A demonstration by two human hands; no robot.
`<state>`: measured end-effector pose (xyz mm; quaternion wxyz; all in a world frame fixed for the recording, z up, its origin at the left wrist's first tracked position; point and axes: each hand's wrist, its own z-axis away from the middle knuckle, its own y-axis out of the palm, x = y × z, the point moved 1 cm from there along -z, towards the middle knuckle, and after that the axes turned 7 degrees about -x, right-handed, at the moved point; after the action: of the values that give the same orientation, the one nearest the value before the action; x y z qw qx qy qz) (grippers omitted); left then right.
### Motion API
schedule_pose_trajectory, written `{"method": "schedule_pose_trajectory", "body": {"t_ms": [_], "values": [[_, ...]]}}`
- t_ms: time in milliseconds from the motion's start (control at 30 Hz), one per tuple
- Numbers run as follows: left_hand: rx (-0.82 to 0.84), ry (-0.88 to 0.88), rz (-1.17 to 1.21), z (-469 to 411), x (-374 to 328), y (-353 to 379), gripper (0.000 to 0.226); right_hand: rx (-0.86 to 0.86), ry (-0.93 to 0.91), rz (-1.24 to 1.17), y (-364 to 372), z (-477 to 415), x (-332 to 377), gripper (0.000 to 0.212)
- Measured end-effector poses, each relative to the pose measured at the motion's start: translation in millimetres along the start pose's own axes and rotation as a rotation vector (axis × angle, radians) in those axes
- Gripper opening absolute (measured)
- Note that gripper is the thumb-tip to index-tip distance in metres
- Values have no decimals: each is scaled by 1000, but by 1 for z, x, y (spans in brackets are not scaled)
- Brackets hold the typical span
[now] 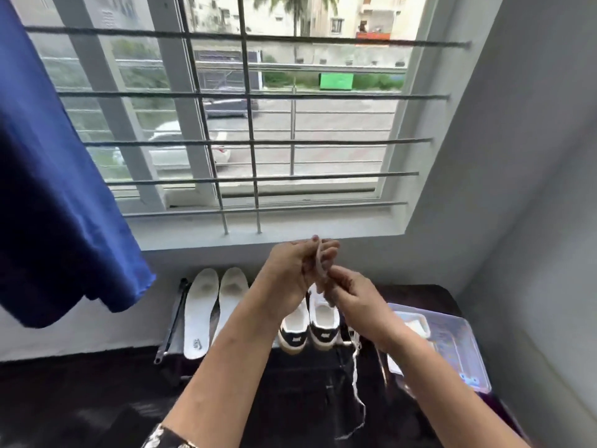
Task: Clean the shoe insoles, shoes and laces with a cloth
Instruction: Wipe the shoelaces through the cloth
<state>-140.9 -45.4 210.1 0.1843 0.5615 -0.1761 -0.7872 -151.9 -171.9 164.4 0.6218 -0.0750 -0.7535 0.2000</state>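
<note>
Barred window (252, 124), dark table (80, 399), hands (290, 270) (355, 305) holding lace (319, 265)

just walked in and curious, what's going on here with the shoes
A person is working on a white shoelace, gripped between the left hand and right hand in front of the barred window; its loose end trails down. Two flat white insoles lean against the wall, beside a pair of white shoes with dark heels.
</note>
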Motion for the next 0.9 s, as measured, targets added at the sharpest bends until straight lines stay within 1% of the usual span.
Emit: {"method": "schedule_pose_trajectory", "body": {"t_ms": [33,67,100,133,167,200,233,300,333,367,400,433,467,500,533,567,633,667,700,767,800,833,867,900], "values": [[-49,55,-35,-4,4,2,26,60,-16,37,-7,3,4,33],[-111,123,-122,-9,8,1,24,119,-37,68,-17,5,10,33],[-182,196,-264,-14,11,0,22,155,-59,83,-27,3,16,33],[-231,264,-437,-17,14,1,21,155,-85,86,-39,-2,20,31],[-231,314,-576,-16,18,4,20,125,-115,94,-49,-10,22,28],[-188,319,-651,-14,24,8,21,77,-142,118,-58,-18,22,26],[-109,276,-645,-11,29,13,21,14,-166,149,-64,-27,19,26],[106,143,-498,-2,32,23,23,-95,-131,137,-68,-36,6,29],[183,95,-387,2,30,27,24,-127,-75,49,-65,-35,-1,29],[213,80,-282,4,27,29,24,-135,-22,-56,-60,-31,-8,27],[195,85,-186,5,24,29,25,-129,8,-117,-53,-24,-16,24],[138,94,-91,2,21,28,26,-103,7,-116,-45,-15,-19,22],[69,108,-36,-1,20,26,26,-61,-13,-60,-39,-6,-20,23],[-10,132,-46,-5,22,24,25,-7,-41,17,-34,1,-18,27],[-91,172,-131,-8,25,20,24,40,-69,106,-32,5,-14,31],[-185,241,-300,-10,29,14,23,80,-88,179,-33,7,-7,32],[-314,383,-689,-11,34,4,21,114,-116,204,-41,3,7,29],[-321,391,-812,-8,37,1,20,98,-120,174,-46,-2,13,26],[-273,333,-840,-5,40,-2,18,60,-114,135,-51,-8,16,24],[-41,136,-707,0,44,-3,17,-35,-90,93,-52,-20,11,23],[82,62,-570,4,42,-3,18,-60,-50,70,-48,-23,3,24],[158,23,-420,7,38,-3,21,-69,4,33,-41,-25,-7,24],[191,10,-271,10,32,-1,24,-75,49,9,-32,-22,-17,23],[157,20,-152,10,27,-1,27,-75,71,1,-23,-18,-27,23]]}}
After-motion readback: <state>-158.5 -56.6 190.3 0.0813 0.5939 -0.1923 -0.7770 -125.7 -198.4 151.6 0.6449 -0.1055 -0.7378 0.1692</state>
